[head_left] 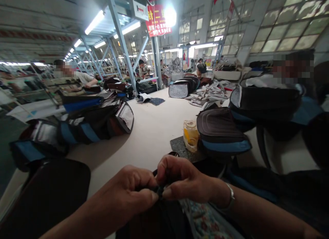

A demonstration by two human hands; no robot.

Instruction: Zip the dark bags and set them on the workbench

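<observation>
My left hand and my right hand meet low in the middle of the view, thumbs and fingertips pinched together. Between them is a narrow edge of a dark fabric piece, which hangs down toward me. What exactly sits under the fingertips is partly hidden and too dark to make out. A bracelet circles my right wrist. Below that forearm shows floral-patterned cloth.
Past my hands stands a cut plastic container with something yellow inside, on a dark board. Dark bags with blue bands crowd the right; more bag pieces line the left of the white table. Co-workers sit farther off.
</observation>
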